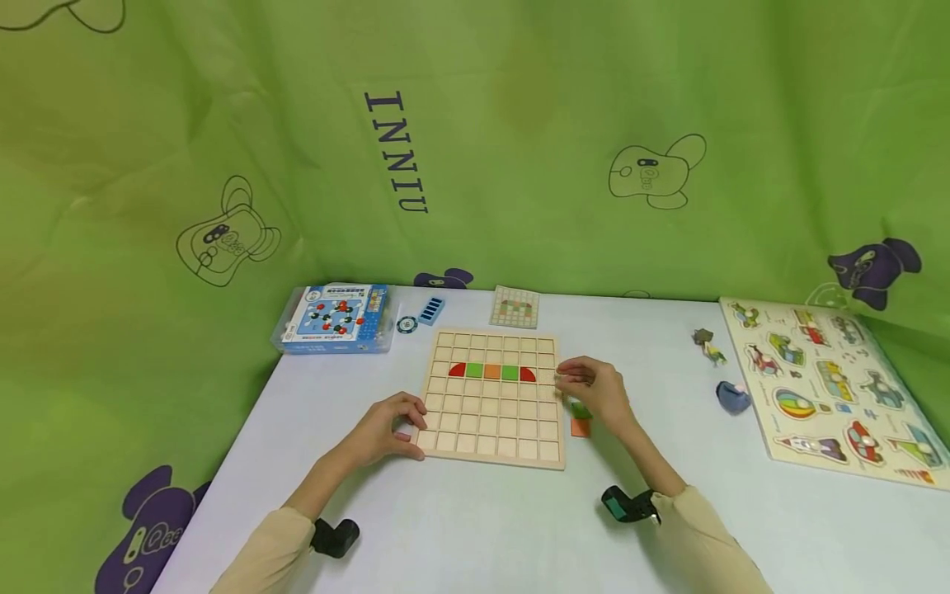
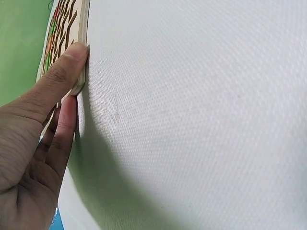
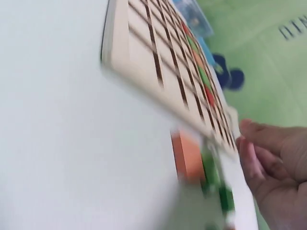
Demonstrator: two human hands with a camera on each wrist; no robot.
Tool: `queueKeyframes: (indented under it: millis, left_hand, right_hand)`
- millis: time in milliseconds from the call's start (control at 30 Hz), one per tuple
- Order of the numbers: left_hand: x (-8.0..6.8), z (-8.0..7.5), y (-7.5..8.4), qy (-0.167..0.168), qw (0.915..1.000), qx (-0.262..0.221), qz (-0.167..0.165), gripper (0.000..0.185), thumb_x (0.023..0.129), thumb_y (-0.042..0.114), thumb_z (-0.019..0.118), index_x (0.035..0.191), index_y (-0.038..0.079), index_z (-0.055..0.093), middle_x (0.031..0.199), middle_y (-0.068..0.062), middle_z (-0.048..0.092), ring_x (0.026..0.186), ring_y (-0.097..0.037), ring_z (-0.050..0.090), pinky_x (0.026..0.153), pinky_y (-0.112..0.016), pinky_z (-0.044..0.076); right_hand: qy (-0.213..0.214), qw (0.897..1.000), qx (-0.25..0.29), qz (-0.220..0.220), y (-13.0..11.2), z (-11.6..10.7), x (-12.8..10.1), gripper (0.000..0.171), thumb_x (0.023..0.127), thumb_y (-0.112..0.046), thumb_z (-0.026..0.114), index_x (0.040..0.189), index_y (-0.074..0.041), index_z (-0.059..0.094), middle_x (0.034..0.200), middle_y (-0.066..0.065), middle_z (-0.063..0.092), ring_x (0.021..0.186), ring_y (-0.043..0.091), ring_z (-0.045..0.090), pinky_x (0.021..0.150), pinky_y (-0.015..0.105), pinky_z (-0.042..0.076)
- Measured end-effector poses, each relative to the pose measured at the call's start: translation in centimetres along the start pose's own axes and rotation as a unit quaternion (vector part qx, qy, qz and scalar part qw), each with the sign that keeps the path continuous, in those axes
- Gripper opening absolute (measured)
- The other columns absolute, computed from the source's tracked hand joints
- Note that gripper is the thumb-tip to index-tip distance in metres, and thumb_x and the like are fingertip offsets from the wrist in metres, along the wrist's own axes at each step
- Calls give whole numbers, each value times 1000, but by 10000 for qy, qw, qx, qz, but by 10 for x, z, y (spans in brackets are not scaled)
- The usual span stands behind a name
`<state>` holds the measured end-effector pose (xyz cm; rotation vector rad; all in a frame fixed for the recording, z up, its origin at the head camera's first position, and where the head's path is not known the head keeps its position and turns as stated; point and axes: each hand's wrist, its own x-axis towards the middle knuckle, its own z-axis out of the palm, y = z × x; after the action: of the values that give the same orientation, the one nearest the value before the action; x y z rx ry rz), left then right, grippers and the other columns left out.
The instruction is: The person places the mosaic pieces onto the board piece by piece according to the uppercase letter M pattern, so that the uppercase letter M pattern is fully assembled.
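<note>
Head view: left hand (image 1: 386, 429) grips the stiff, light wooden grid board's (image 1: 491, 398) corner; right hand (image 1: 597, 392) pinches something small at its edge, which I cannot make out.

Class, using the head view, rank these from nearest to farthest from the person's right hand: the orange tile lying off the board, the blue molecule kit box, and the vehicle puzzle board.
Measured from the right hand:
1. Orange tile: on the table just below the hand, by the grid board's right edge.
2. Vehicle puzzle board: far right of the table.
3. Blue molecule kit box: back left corner, past the grid board.
</note>
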<state>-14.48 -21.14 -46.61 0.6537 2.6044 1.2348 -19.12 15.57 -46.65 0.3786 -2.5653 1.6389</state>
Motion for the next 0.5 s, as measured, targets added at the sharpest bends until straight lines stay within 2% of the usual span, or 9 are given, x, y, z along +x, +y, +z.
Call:
queueKeyframes:
  millis: [100, 300, 400, 500]
  left_hand:
    - [0, 0, 0, -13, 10000, -1, -2, 30, 66, 11, 87, 86, 8, 66, 111, -7, 58, 110, -29, 51, 82, -29, 52]
    - [1, 0, 2, -51, 9999, -129, 16, 29, 66, 8, 87, 87, 5, 66, 112, -10, 57, 110, -30, 51, 79, -28, 53]
    - [1, 1, 2, -50, 9999, -145, -20, 30, 66, 7, 87, 87, 5, 66, 112, -10, 57, 110, -31, 50, 78, -27, 53]
    - [0, 0, 1, -26, 9999, -108, -76, 31, 65, 7, 87, 86, 5, 65, 113, -10, 57, 110, -31, 50, 77, -26, 53]
  right_hand:
    - [-58, 9999, -41, -80, 9, -27, -11, 26, 81, 3, 72, 106, 6, 65, 100, 21, 68, 89, 28, 66, 74, 16, 51]
    - [-8, 9990, -90, -447, 34, -78, -39, 24, 82, 5, 71, 105, 7, 65, 97, 24, 67, 84, 6, 64, 72, 13, 51]
    - [72, 9990, -215, -372, 42, -89, -55, 25, 81, 4, 72, 105, 6, 65, 96, 23, 68, 81, 3, 63, 70, 13, 50]
    - [71, 9995, -219, -238, 45, -87, -68, 28, 80, 2, 75, 105, 6, 65, 96, 22, 67, 79, 3, 62, 69, 13, 50]
